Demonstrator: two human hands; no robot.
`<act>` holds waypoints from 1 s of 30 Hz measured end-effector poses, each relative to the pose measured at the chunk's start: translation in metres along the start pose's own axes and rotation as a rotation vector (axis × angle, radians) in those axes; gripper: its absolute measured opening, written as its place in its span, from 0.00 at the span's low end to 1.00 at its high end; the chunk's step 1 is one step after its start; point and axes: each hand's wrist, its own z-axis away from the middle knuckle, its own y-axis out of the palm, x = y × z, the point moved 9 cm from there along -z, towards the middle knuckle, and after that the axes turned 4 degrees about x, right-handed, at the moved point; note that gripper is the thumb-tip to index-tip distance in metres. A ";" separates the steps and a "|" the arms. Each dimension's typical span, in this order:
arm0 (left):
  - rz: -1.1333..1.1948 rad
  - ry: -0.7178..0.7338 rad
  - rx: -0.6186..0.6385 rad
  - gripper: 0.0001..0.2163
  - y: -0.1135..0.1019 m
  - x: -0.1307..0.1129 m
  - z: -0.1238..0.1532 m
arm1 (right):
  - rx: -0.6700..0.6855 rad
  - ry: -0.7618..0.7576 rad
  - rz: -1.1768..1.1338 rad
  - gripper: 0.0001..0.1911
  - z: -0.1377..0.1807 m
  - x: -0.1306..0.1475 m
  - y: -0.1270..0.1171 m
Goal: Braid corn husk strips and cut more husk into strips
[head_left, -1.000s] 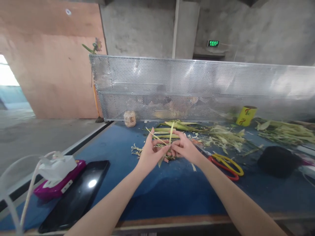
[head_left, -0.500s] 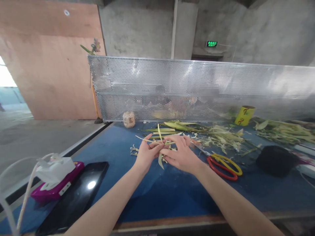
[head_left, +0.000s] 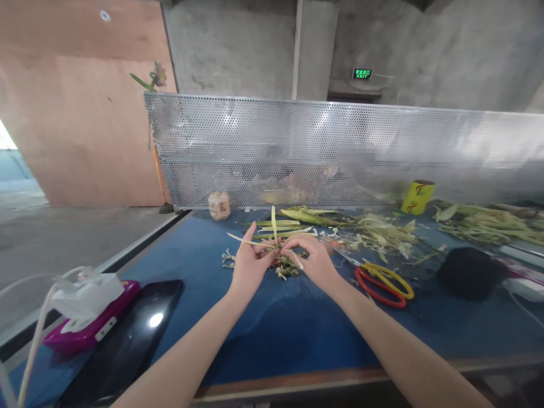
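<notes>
Over the middle of the blue table, my left hand [head_left: 249,265] is closed, thumb against fingers, on a small bundle of pale green leaf strips [head_left: 274,222]. One strip sticks straight up and another thin one [head_left: 241,239] points out to the left. My right hand [head_left: 315,262] meets the left at the bundle, thumb and fingertips pinching a pale leaf strip [head_left: 296,259] that hangs down toward the right. The exact grip point is partly covered by fingers. Below and behind the hands lie small knotted plant pieces [head_left: 285,271], with more [head_left: 228,259] to the left.
Scissors [head_left: 385,283] with red and yellow handles lie right of my hands. Long green leaves [head_left: 306,216] and shredded leaves [head_left: 382,235] are behind. A yellow roll [head_left: 419,197], tape roll [head_left: 219,205], black item [head_left: 471,273], phone [head_left: 127,340] and purple power strip [head_left: 91,323] surround them.
My right hand has drawn slightly away from the left, and the pale strip at its fingertips now slants right instead of hanging below. The view has shifted slightly.
</notes>
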 end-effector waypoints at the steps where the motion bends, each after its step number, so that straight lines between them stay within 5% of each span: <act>1: -0.046 0.012 0.002 0.43 -0.001 0.000 0.000 | -0.011 0.030 -0.022 0.03 0.000 -0.003 0.001; 10: -0.259 0.095 0.044 0.40 -0.001 -0.001 -0.002 | 0.059 0.442 -0.474 0.05 0.008 -0.040 0.019; 15: -0.178 0.029 0.057 0.43 0.003 0.000 0.000 | 0.109 0.568 -0.714 0.11 0.013 -0.047 0.034; 21: -0.125 -0.005 0.092 0.45 0.008 0.000 0.002 | 0.145 0.644 -0.700 0.16 0.018 -0.056 0.041; 23: -0.084 -0.016 0.044 0.47 0.002 0.000 0.001 | 0.119 0.553 -0.547 0.22 0.013 -0.055 0.029; 26: 0.003 -0.082 -0.031 0.49 -0.006 0.004 0.001 | 0.028 0.183 -0.065 0.28 0.001 -0.028 -0.003; 30: 0.068 -0.210 -0.073 0.51 -0.008 0.012 0.004 | 0.083 -0.326 0.468 0.06 0.006 0.020 -0.005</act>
